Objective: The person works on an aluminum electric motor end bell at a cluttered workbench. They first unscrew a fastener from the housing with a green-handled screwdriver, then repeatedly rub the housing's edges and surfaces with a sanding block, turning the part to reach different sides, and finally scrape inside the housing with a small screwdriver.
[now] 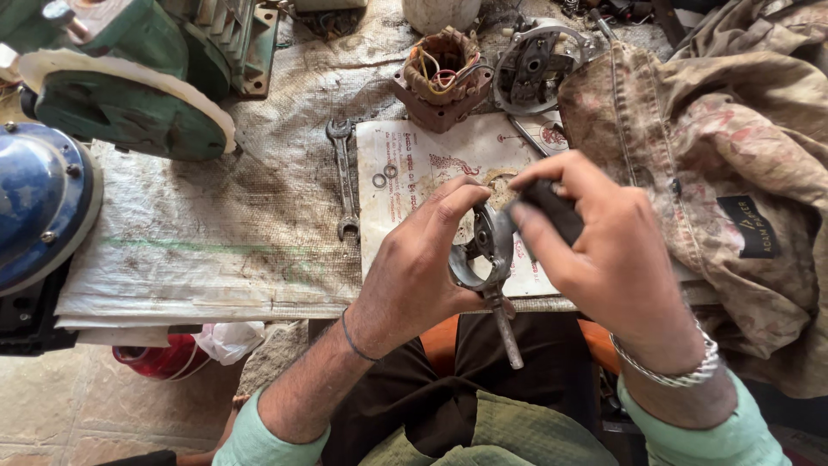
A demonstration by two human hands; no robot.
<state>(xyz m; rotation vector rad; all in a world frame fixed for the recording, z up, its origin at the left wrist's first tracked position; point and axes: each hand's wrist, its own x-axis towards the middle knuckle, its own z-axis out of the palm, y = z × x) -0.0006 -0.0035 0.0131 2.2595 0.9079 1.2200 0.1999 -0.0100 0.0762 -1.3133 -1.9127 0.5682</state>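
Note:
My left hand (414,267) grips a round grey metal motor part (479,259) with a shaft that points down toward my lap. My right hand (595,242) holds a black tool handle (552,210) against the top of that part. Both hands hover over the front edge of a stained white printed sheet (414,164) lying on the bench. Two small metal washers (384,176) rest on that sheet, just left of my left fingers.
A double-ended spanner (344,177) lies on the woven sack cover (216,233). At the back stand a wound copper stator (442,76) and a round motor end cover (539,65). Green machinery (129,95) and a blue housing (39,203) fill the left. Dirty cloth (733,173) is heaped on the right.

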